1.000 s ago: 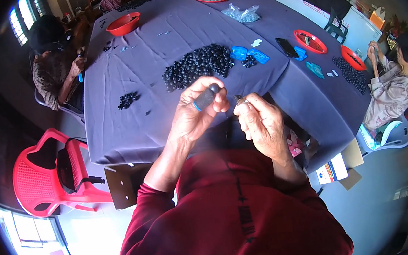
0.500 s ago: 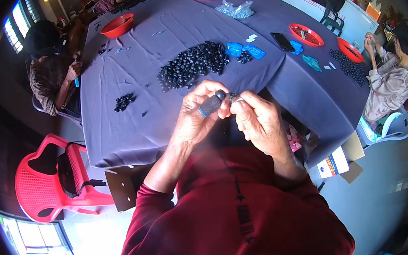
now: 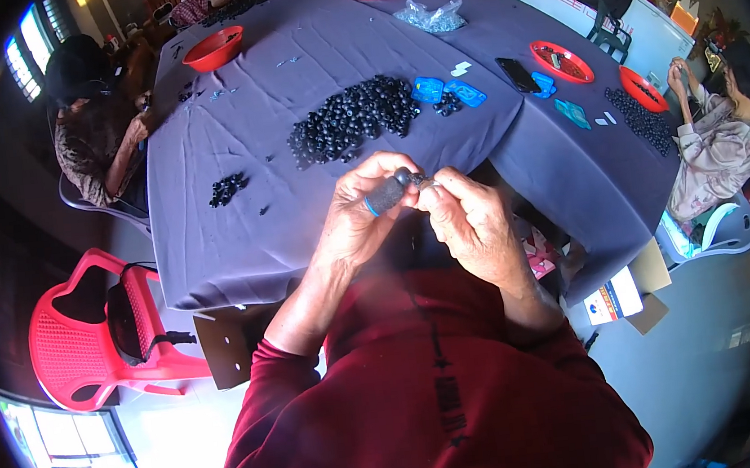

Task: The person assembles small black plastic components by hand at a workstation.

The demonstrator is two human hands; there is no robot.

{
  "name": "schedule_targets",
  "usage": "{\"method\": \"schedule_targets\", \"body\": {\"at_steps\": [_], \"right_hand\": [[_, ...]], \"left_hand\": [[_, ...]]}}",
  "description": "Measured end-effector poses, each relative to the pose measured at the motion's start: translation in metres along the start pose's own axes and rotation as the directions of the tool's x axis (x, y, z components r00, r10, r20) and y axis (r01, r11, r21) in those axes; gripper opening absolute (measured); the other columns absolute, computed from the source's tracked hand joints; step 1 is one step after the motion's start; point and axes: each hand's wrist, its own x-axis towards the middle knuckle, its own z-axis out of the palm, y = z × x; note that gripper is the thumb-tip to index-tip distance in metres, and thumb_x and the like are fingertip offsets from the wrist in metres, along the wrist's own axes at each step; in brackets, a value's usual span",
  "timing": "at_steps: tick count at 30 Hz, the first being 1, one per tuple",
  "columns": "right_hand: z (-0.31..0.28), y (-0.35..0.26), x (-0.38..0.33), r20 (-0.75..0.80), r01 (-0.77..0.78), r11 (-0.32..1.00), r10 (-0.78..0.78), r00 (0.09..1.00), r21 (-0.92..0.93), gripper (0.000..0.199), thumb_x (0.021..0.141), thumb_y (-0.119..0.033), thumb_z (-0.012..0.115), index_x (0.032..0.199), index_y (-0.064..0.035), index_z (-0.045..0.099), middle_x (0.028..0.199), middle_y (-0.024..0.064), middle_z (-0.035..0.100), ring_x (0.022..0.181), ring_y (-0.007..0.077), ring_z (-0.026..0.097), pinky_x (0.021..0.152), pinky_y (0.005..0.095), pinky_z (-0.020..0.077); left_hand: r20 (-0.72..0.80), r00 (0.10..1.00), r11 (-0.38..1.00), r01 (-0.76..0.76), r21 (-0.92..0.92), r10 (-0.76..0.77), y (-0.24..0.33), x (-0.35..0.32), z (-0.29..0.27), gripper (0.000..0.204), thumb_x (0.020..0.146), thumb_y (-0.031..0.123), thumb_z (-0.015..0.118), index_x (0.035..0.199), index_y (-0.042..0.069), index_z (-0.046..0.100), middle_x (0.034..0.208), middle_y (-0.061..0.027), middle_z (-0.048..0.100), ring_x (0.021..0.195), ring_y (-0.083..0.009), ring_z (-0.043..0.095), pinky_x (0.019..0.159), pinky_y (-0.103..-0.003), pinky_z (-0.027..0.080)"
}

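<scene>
Black bead (image 3: 403, 176) clamped between its fingertips, the left hand (image 3: 353, 211) sits beside the right hand (image 3: 471, 217), which pinches a dark piece (image 3: 419, 180).

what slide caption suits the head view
Left hand and right hand hold small dark parts close together, a heap of round black pieces beyond.

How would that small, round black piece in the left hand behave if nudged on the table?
The small, round black piece would probably roll, given its rounded visible side. Its faint sheen suggests a smooth, perhaps slippery surface. It is likely light, being about fingertip-sized in the left hand.
</scene>
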Motion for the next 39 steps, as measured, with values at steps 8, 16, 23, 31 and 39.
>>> {"method": "schedule_targets", "body": {"at_steps": [8, 16, 23, 31, 39], "right_hand": [[-0.005, 0.001, -0.002, 0.019, -0.013, 0.992, 0.016, 1.000, -0.124, 0.025, 0.091, -0.022, 0.046, 0.079, -0.0008, 0.052, 0.059, -0.0015, 0.046, 0.049, 0.0024, 0.040, 0.044, 0.0185, 0.0330], [0.003, -0.002, -0.001, -0.011, 0.124, 0.967, -0.130, 0.992, -0.225, 0.025, 0.089, -0.022, 0.049, 0.073, -0.0022, 0.048, 0.055, -0.0011, 0.044, 0.048, 0.0053, 0.038, 0.044, 0.0218, 0.0321], [-0.005, -0.010, -0.003, -0.043, 0.028, 1.000, -0.028, 0.999, -0.005, 0.025, 0.091, -0.019, 0.046, 0.075, -0.0001, 0.052, 0.059, -0.0011, 0.048, 0.047, 0.0029, 0.041, 0.042, 0.0189, 0.0334], [-0.004, -0.018, -0.006, -0.102, 0.118, 0.984, -0.132, 0.986, -0.135, 0.023, 0.089, -0.019, 0.049, 0.077, 0.0000, 0.054, 0.061, 0.0007, 0.051, 0.048, 0.0032, 0.042, 0.044, 0.0194, 0.0347], [-0.006, -0.019, -0.007, -0.032, 0.010, 0.985, -0.016, 0.999, -0.175, 0.019, 0.088, -0.016, 0.050, 0.077, -0.0003, 0.054, 0.060, 0.0021, 0.049, 0.048, 0.0056, 0.041, 0.045, 0.0206, 0.0346]], "left_hand": [[-0.029, 0.998, 0.996, -0.047, 0.072, 0.049, -0.001, 0.001, 0.005, 0.028, 0.077, 0.016, 0.065, 0.096, -0.001, 0.055, 0.087, -0.0056, 0.057, 0.078, -0.0106, 0.052, 0.073, -0.025, 0.040], [-0.021, 1.000, 1.000, -0.005, 0.029, 0.005, -0.008, -0.002, 0.006, 0.028, 0.077, 0.014, 0.064, 0.098, -0.002, 0.054, 0.089, -0.0048, 0.057, 0.079, -0.0104, 0.052, 0.073, -0.025, 0.042], [0.066, 0.996, 0.994, -0.059, -0.094, 0.065, -0.004, 0.003, 0.011, 0.027, 0.078, 0.017, 0.063, 0.097, 0.000, 0.054, 0.086, -0.0065, 0.056, 0.079, -0.0119, 0.050, 0.072, -0.025, 0.039], [0.142, 0.988, 0.989, -0.037, -0.140, 0.057, -0.001, 0.000, 0.015, 0.028, 0.079, 0.019, 0.062, 0.097, 0.000, 0.053, 0.084, -0.0073, 0.055, 0.080, -0.0138, 0.050, 0.075, -0.026, 0.039], [0.089, 0.995, 0.992, -0.025, -0.125, 0.036, -0.006, 0.001, 0.012, 0.027, 0.079, 0.017, 0.063, 0.096, -0.002, 0.053, 0.089, -0.0074, 0.055, 0.080, -0.0119, 0.051, 0.073, -0.023, 0.040]]}}
